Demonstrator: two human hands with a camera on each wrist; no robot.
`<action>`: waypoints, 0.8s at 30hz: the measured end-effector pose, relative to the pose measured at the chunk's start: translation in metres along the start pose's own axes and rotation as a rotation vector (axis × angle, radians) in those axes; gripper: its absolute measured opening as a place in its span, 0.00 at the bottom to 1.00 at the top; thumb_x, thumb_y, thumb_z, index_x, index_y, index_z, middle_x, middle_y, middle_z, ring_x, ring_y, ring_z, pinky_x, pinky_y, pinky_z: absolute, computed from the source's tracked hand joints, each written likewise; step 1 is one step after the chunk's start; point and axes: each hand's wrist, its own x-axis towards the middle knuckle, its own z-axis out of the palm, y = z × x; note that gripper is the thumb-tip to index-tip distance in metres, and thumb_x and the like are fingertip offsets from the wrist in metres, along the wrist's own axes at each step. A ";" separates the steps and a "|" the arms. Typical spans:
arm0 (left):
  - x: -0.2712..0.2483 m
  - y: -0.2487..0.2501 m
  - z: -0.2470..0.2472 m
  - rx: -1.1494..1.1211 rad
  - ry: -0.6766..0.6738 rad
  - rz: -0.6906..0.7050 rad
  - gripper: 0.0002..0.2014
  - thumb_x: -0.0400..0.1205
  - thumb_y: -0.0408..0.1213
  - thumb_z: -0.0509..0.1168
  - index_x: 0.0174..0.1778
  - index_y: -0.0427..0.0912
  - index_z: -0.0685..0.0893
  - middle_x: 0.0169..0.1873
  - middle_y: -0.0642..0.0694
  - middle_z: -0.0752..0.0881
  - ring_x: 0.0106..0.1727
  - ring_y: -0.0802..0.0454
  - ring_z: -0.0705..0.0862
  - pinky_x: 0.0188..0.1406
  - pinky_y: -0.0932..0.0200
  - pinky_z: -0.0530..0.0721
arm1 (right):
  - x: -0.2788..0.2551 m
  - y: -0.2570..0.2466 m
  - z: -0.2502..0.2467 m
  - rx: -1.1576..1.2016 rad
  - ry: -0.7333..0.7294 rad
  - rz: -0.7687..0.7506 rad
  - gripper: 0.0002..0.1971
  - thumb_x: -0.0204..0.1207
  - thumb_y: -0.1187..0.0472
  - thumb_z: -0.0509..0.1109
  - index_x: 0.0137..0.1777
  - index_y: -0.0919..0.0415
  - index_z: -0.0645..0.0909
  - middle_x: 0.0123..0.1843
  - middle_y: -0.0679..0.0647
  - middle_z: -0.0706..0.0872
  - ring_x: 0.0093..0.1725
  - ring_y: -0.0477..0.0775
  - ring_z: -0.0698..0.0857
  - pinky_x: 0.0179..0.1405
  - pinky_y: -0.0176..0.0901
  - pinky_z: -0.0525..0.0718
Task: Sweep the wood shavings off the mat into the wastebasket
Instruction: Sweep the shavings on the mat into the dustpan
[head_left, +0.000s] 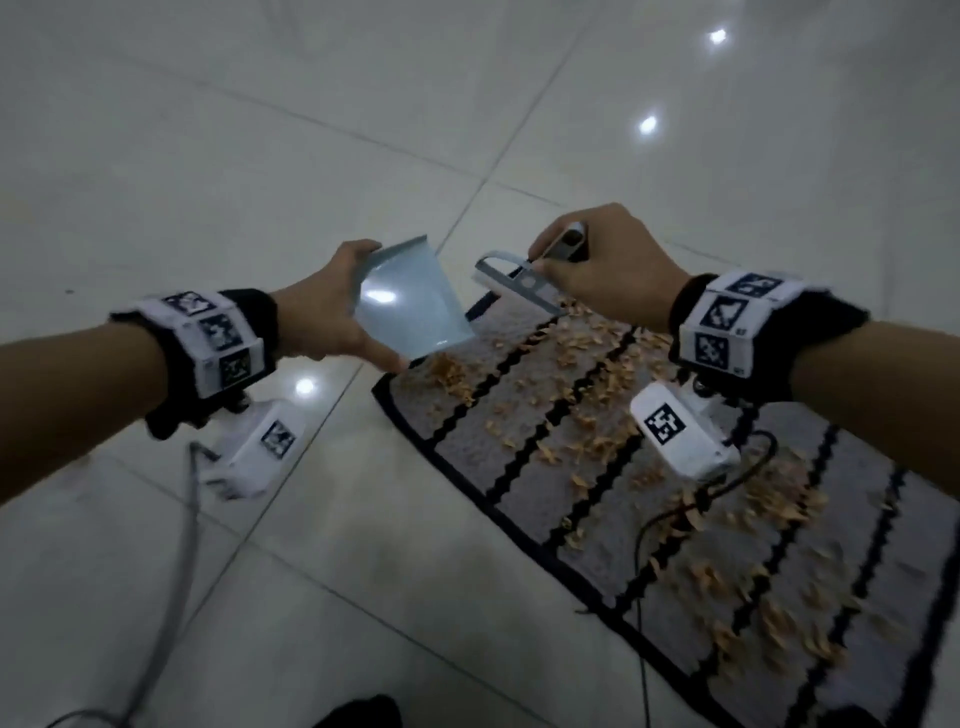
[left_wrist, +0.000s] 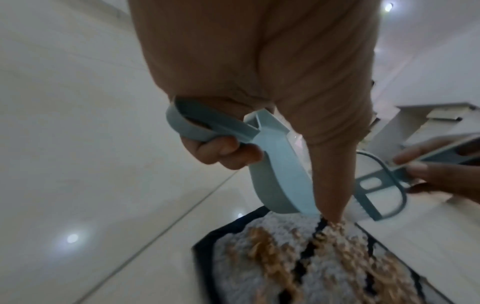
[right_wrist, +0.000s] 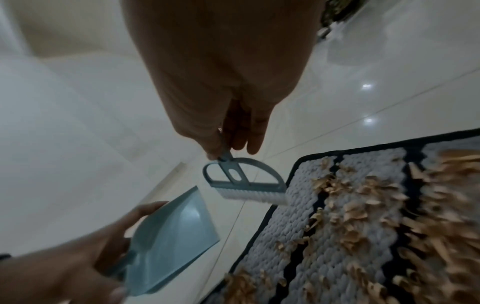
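Head view: tan curled wood shavings (head_left: 597, 415) across striped grey mat (head_left: 753, 545).

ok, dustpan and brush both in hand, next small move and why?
Probably lower the dustpan lip onto the mat edge: it hangs tilted above the shavings, empty, and the brush hovers at the mat's corner with nothing to sweep into.

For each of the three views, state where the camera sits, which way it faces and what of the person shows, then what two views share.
Head: worn on the head, facing down and forward at the grey black-striped woven mat strewn with tan wood shavings; both forearms, left hand, right hand show.
Left wrist: faces along the left hand gripping the pale blue plastic dustpan.
Right wrist: faces along the right hand pinching the blue-grey white-bristled hand brush.
Shared: both wrist views show dustpan, brush and mat.
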 end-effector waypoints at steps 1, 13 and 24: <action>-0.011 -0.015 -0.002 0.030 -0.011 0.003 0.62 0.61 0.37 0.87 0.83 0.51 0.50 0.67 0.51 0.70 0.59 0.47 0.78 0.44 0.57 0.80 | 0.005 0.000 0.012 -0.029 -0.058 -0.044 0.06 0.79 0.57 0.72 0.50 0.58 0.88 0.47 0.51 0.88 0.43 0.45 0.84 0.44 0.38 0.83; -0.065 -0.113 0.064 -0.008 -0.039 -0.184 0.68 0.54 0.50 0.88 0.82 0.62 0.46 0.66 0.54 0.76 0.61 0.47 0.81 0.61 0.49 0.82 | 0.055 -0.013 0.109 -0.049 -0.486 -0.391 0.03 0.79 0.68 0.70 0.48 0.60 0.82 0.46 0.52 0.90 0.39 0.25 0.81 0.39 0.18 0.76; -0.047 -0.115 0.080 0.046 -0.056 -0.222 0.69 0.57 0.53 0.86 0.83 0.65 0.41 0.73 0.47 0.75 0.65 0.44 0.80 0.62 0.51 0.80 | 0.029 0.014 0.092 -0.132 -0.509 -0.453 0.11 0.77 0.72 0.71 0.55 0.59 0.84 0.52 0.52 0.91 0.51 0.48 0.87 0.51 0.46 0.86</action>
